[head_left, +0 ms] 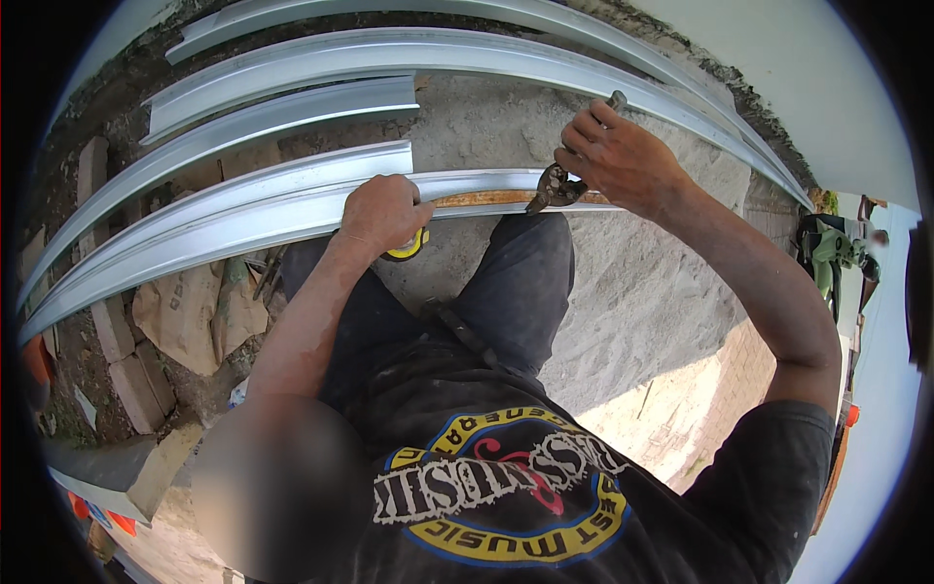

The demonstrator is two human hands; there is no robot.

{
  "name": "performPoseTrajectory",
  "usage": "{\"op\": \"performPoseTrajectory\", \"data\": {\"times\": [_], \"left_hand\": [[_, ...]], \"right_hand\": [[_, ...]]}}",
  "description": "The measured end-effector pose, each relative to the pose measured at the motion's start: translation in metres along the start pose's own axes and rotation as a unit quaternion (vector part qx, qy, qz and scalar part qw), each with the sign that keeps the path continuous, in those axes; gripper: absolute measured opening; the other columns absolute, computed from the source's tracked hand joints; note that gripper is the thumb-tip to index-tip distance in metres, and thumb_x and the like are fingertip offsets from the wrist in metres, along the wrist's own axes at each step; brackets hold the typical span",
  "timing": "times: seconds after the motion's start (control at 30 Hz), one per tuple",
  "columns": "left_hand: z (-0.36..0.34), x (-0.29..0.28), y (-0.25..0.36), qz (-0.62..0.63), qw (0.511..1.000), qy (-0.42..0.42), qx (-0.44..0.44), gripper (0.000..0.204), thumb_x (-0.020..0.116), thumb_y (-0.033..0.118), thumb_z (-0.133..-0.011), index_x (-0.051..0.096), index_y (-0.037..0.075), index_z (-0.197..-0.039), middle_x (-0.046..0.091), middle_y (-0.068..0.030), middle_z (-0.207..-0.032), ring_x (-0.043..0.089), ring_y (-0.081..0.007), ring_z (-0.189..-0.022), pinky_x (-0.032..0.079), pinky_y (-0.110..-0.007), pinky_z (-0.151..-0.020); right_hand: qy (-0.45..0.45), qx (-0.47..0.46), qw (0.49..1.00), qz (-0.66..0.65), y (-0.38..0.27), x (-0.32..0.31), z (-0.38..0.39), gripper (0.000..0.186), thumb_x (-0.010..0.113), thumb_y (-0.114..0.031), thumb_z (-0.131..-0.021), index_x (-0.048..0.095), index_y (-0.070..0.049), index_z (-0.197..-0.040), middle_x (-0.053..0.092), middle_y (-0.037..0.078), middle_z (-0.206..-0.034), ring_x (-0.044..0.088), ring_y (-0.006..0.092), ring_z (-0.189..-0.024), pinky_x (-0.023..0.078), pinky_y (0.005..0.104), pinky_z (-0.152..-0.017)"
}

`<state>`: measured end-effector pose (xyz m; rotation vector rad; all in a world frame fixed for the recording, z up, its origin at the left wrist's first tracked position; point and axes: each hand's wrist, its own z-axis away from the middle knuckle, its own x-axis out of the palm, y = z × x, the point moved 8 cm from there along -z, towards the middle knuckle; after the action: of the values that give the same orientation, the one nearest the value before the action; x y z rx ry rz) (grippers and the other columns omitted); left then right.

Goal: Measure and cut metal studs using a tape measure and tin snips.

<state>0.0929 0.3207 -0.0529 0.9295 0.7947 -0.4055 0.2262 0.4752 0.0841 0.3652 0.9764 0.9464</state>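
Note:
My left hand (pixel 382 216) is closed over the near edge of a silvery metal channel (pixel 243 219), with a yellow-and-black tape measure (pixel 409 245) showing under its fingers. From there a brown-orange strip (pixel 486 198) runs rightward along another length of channel; whether it is the tape's blade, I cannot tell. My right hand (pixel 623 161) grips a worn, dark metal tool that looks like pliers (pixel 556 189). Its jaw end points down at the channel's near edge, and a rounded end sticks up past my fingers. The channel lies across above my knees.
Several more long metal channels (pixel 389 49) lie beyond, along the wall. Torn brown paper sacks (pixel 180 311) and grey blocks (pixel 141 389) are on the left. Rough grey ground (pixel 652 292) spreads to the right. Green cloth (pixel 832 253) hangs at the far right.

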Motion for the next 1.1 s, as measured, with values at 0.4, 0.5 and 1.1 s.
{"op": "performPoseTrajectory", "data": {"times": [0.4,0.5,1.1], "left_hand": [[0.001,0.001,-0.001,0.004,1.0,-0.019,0.001,0.034,0.068,0.034,-0.081,0.079,0.003,-0.087,0.073,-0.0186,-0.08,0.072,-0.0341,-0.077,0.057,-0.045,-0.075],[0.001,0.003,-0.001,0.005,1.0,-0.022,0.003,0.034,0.068,0.035,-0.082,0.079,0.003,-0.088,0.073,-0.0182,-0.081,0.072,-0.0339,-0.077,0.057,-0.045,-0.075],[-0.002,-0.002,-0.002,0.008,1.0,-0.024,0.001,0.033,0.068,0.033,-0.082,0.079,0.003,-0.089,0.073,-0.0182,-0.081,0.072,-0.0326,-0.078,0.057,-0.044,-0.075]], "right_hand": [[-0.043,-0.021,0.999,-0.021,-0.002,0.008,-0.008,0.017,0.062,-0.032,-0.097,0.069,-0.02,-0.106,0.061,-0.003,-0.101,0.055,0.0119,-0.102,0.042,0.0289,-0.095],[-0.085,-0.039,0.995,-0.026,-0.003,0.009,-0.014,0.016,0.06,-0.031,-0.098,0.068,-0.019,-0.103,0.061,-0.002,-0.096,0.057,0.0125,-0.098,0.044,0.0293,-0.091],[-0.186,-0.087,0.978,-0.031,-0.005,0.004,-0.026,0.018,0.056,-0.03,-0.1,0.068,-0.016,-0.098,0.063,0.0,-0.089,0.061,0.0135,-0.089,0.047,0.0303,-0.086]]}}
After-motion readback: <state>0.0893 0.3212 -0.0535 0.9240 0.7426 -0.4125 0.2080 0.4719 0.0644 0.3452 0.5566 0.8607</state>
